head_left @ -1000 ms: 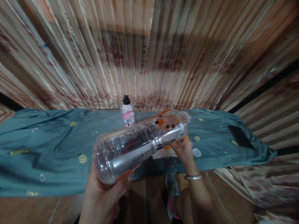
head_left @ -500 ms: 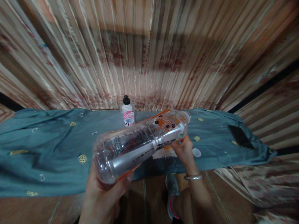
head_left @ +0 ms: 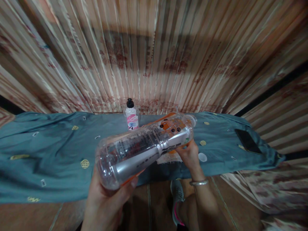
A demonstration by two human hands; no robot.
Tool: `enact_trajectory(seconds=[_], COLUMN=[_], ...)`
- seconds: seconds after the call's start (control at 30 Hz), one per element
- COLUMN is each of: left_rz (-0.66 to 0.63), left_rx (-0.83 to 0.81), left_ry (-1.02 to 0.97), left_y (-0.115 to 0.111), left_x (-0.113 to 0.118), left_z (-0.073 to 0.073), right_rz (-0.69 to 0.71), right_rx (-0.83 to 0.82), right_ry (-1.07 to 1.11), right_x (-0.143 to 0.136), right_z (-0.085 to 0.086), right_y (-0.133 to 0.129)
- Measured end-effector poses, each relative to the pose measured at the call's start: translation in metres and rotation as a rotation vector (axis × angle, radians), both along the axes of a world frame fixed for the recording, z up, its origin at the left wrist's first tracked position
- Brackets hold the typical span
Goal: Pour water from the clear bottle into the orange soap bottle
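A large clear plastic bottle (head_left: 144,149) with an orange and silver label lies tilted across my view, its neck up at the right. My left hand (head_left: 108,199) is wrapped round its base, thumb along the near side. My right hand (head_left: 190,155) grips it from below near the neck; its fingertips are hidden behind the bottle. Behind the bottle stands a small bottle (head_left: 132,118) with a black cap and pink label. A pale cloth (head_left: 169,158) lies partly covered beneath the large bottle, and a round white disc (head_left: 202,157) rests beside my right wrist.
A teal patterned cloth (head_left: 60,144) covers the narrow table. A dark phone (head_left: 247,141) lies at its right end. Patterned curtains (head_left: 149,64) hang behind and at both sides. Below the front edge, a grey shoe (head_left: 177,191) shows on the tiled floor.
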State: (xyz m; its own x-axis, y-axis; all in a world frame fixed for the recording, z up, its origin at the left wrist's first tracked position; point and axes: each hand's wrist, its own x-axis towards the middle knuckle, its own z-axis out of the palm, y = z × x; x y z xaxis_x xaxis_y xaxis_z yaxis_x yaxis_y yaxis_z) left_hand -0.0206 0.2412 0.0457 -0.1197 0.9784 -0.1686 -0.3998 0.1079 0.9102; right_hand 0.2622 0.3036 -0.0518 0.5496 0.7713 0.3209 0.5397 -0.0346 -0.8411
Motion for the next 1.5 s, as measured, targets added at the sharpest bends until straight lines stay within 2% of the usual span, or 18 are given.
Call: enact_trajectory(seconds=[0.23, 0.57, 1.3, 1.5], left_rz=[0.002, 0.009, -0.017, 0.005], left_rx=[0.001, 0.026, 0.038, 0.022], left_ry=[-0.002, -0.028, 0.044, 0.007], left_y=[-0.0004, -0.0004, 0.0035, 0.0044], left_x=[0.0019, -0.0026, 0.0038, 0.0059], left_z=[0.0015, -0.0068, 0.0004, 0.0018], right_rz=[-0.002, -0.007, -0.014, -0.021], right_rx=[-0.012, -0.009, 0.014, 0.016], right_ry=[0.010, 0.022, -0.009, -0.009], right_x=[0.0002, 0.0002, 0.0015, 0.0003], right_z=[-0.0011, -0.0008, -0.0029, -0.0021], right_y=[-0.0001, 0.0003, 0.0006, 0.0010])
